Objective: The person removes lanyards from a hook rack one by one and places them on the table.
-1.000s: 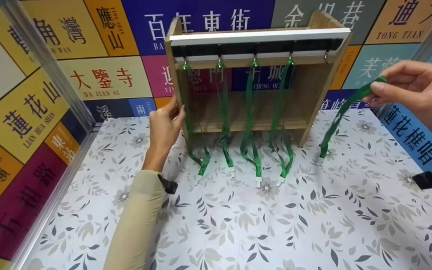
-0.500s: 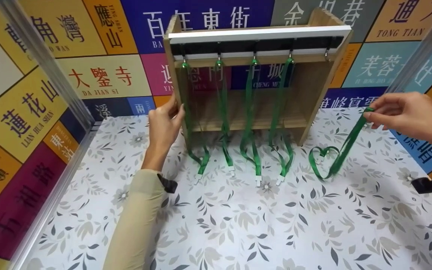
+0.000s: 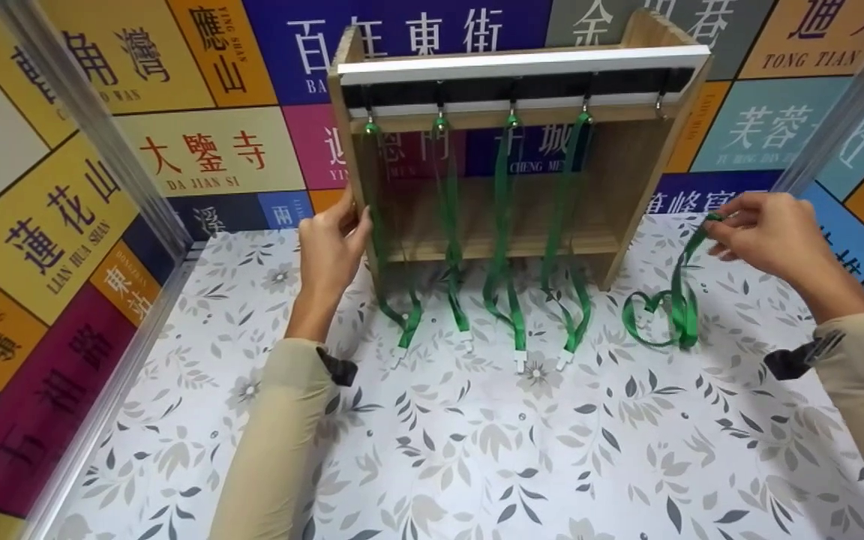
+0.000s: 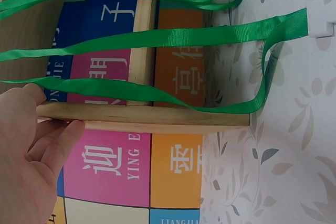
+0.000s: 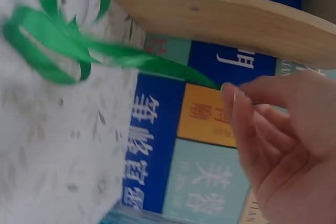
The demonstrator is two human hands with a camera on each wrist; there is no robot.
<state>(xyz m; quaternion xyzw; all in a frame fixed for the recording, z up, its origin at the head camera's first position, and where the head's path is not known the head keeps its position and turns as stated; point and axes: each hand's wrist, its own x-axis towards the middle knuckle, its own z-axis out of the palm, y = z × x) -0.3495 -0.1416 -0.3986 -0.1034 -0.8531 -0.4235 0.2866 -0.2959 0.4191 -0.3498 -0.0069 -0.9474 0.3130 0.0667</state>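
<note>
My left hand [image 3: 333,241] grips the left side panel of a wooden rack [image 3: 640,180], thumb on one face and fingers on the other. Between right thumb and fingertips, my right hand [image 3: 766,229] pinches the upper end of a green lanyard [image 3: 685,300] just right of the rack. Its lower part lies looped on the table; in the right wrist view the ribbon [image 5: 142,59] runs from the fingertips to those loops. Several green lanyards [image 3: 503,202] hang from hooks along the rack's black and white bar, white clips at their lower ends. The rightmost hook [image 3: 661,106] holds no lanyard.
A table [image 3: 477,457] with a leaf-patterned white cover lies under the rack. Colourful sign-printed panels [image 3: 214,157] stand behind and to the left. Clear posts [image 3: 94,112] rise at the back corners. Each forearm carries a black strap [image 3: 796,360].
My right hand has come down and left toward the rack. The pinched lanyard, hanging nearly straight before, has sunk into loops on the table. My left hand keeps its hold.
</note>
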